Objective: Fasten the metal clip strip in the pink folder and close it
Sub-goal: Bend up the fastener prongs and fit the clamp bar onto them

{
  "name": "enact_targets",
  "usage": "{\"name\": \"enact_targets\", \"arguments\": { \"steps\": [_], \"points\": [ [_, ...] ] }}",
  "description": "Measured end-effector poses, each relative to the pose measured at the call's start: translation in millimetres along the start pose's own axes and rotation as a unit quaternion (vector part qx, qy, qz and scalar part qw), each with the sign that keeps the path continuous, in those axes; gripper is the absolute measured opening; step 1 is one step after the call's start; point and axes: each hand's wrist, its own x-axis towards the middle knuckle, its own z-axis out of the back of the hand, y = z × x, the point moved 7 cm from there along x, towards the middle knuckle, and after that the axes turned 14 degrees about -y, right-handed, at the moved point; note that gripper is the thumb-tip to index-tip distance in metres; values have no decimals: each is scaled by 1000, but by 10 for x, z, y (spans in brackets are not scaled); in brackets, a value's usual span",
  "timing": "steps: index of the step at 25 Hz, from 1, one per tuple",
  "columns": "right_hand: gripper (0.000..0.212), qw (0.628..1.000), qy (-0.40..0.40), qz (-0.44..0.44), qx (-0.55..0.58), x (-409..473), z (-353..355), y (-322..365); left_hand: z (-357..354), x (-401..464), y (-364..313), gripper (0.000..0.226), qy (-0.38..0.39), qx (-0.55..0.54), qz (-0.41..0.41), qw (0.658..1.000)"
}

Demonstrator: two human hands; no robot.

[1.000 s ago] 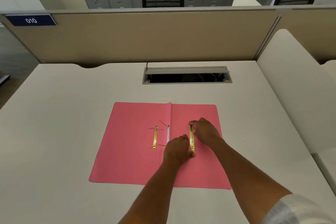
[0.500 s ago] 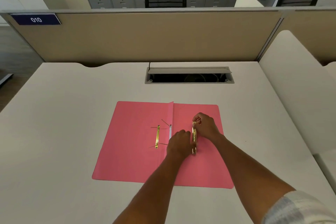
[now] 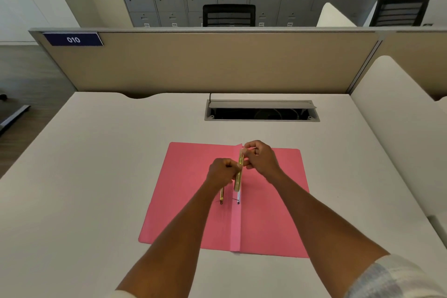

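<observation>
1. head view, counts: one flat pink card folder [image 3: 188,201] is lying open on one pale white desk [image 3: 96,176]; two gold metal clip strips are showing, and two bare hands are working over the folder.
2. the long gold metal clip strip [image 3: 239,172] is being held just above the folder's raised centre fold [image 3: 235,225], running lengthwise along it, its near end hanging over a small white strip at the spine.
3. the left hand [image 3: 221,173] is gripping the strip's middle from the left, fingers curled together and clamped on it.
4. the right hand [image 3: 262,158] is pinching the strip's far end, thumb and fingertips pressed on it, the other fingers bent.
5. the second short gold metal strip [image 3: 221,197] is lying on the folder's left leaf, mostly hidden under the left forearm; thin dark prongs are sticking out beside it.
6. containers: the open folder is holding only the metal pieces and the white strip; no sheets are visible in it.
7. one grey rectangular cable hatch [image 3: 261,110] is sitting open in the desk beyond the folder, with dark cables inside.
8. one beige partition panel [image 3: 217,63] is standing behind the desk, carrying one blue "010" label [image 3: 73,39].
</observation>
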Motion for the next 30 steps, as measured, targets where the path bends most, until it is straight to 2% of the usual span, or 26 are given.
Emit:
{"name": "enact_targets", "arguments": {
  "steps": [6, 9, 13, 19, 30],
  "points": [
    [13, 994, 45, 0, -97, -405, -176, -367, 300, 116, 438, 16, 13, -52, 45, 998],
    [19, 990, 95, 1, -105, -649, -209, -595, 323, 141, 667, 18, 11, -57, 79, 995],
    [26, 984, 120, 16, -133, -836, -255, -772, 280, 102, 853, 15, 24, -86, 123, 988],
    [11, 978, 83, 49, -185, -837, -373, -798, 232, 57, 832, 25, 48, -108, 130, 984],
    [9, 986, 52, 37, -157, -810, -416, -818, 153, 79, 848, 23, 41, -102, 125, 986]
  ]
}}
